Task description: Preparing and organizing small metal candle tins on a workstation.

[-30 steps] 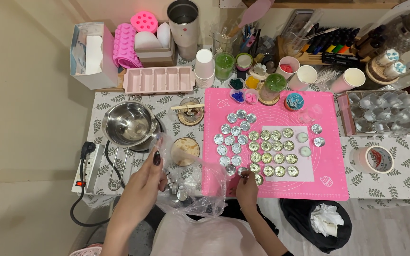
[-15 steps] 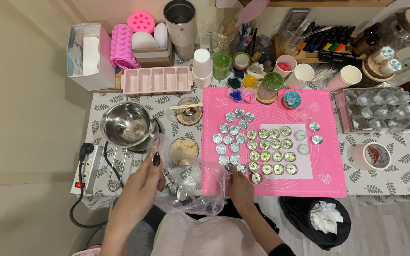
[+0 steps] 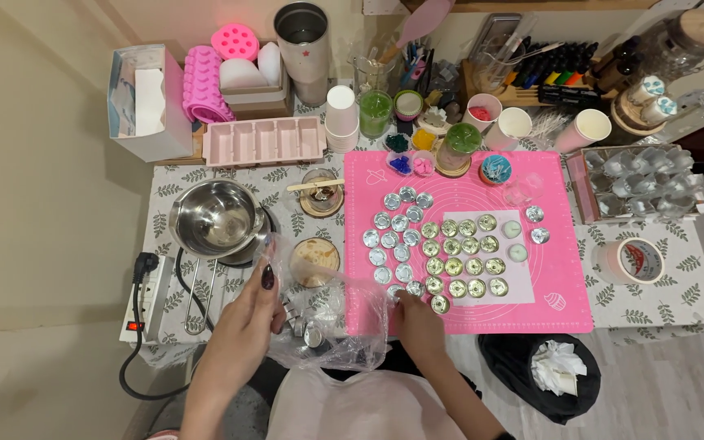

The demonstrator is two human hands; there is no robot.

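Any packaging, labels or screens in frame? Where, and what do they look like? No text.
Tissue box: far left of the table, upright, white and pale blue.
Clear plastic bag: near edge, held by the left hand, small metal cups inside.
Tape roll: right side, white with a red-printed ring.
No screens.

I see a bright pink mat [image 3: 547, 269] on a surface [image 3: 662, 297] covered in white cloth printed with green leaf sprigs. Silver foil cups [image 3: 393, 240] sit beside gold-tinted ones [image 3: 466, 265] on a white sheet [image 3: 523, 281]. My left hand [image 3: 246, 322], with a dark nail, pinches a clear plastic bag [image 3: 344, 330]. The steel bowl [image 3: 213, 218] is shiny grey, the moulds [image 3: 264, 140] pale pink, the bin bag [image 3: 515, 367] black.
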